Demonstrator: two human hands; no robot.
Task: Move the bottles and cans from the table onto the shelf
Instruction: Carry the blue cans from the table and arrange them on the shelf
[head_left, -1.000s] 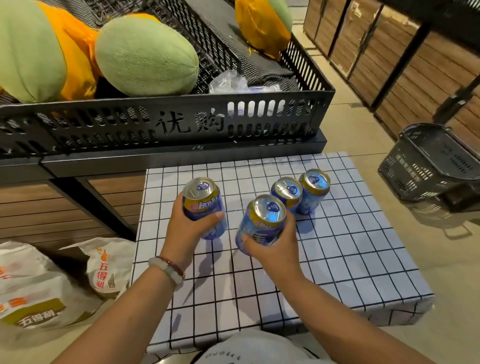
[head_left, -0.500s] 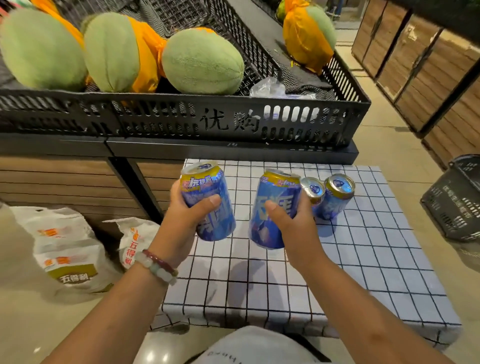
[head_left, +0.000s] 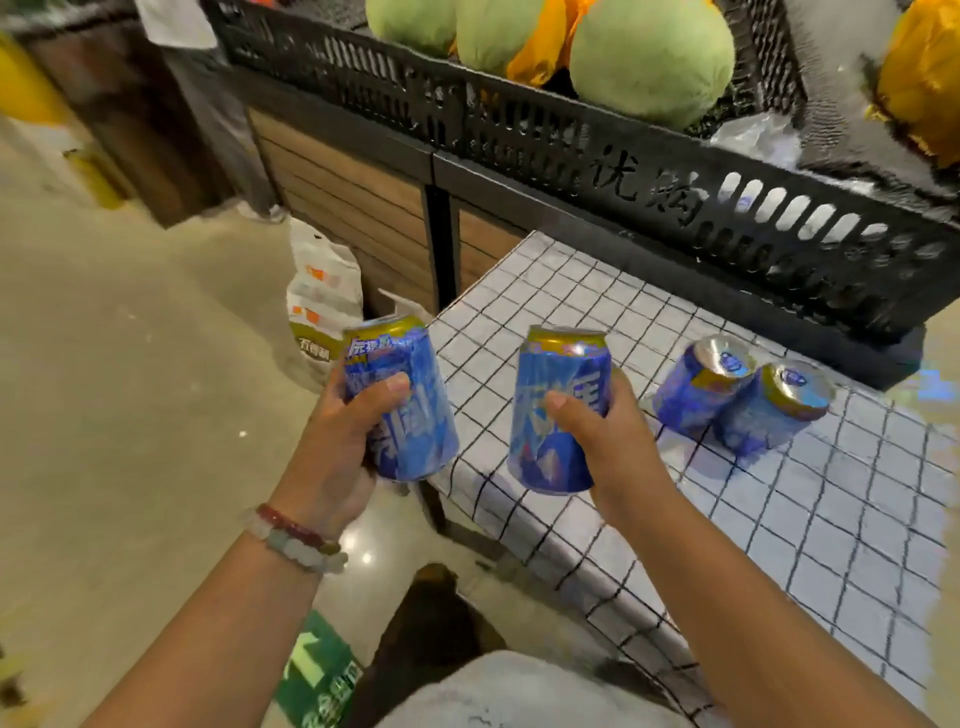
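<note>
My left hand (head_left: 343, 441) grips a blue can with a gold rim (head_left: 410, 415), held in the air just left of the table's corner. My right hand (head_left: 608, 441) grips a second blue can (head_left: 550, 384) above the table's near left part. Two more blue cans (head_left: 685, 389) (head_left: 763, 410) stand touching each other on the checked tablecloth (head_left: 779, 519), to the right of my right hand.
A black slotted crate (head_left: 571, 145) holding green melons (head_left: 649, 57) sits on a wooden stand right behind the table. White printed plastic bags (head_left: 322, 306) lie on the floor at the stand's foot. Beige floor stretches to the left, with a green arrow sticker (head_left: 317, 670) near my feet.
Both cans have been lifted off the table. My view has swung left, so the table and the standing cans now sit to the right and open floor shows on the left.
</note>
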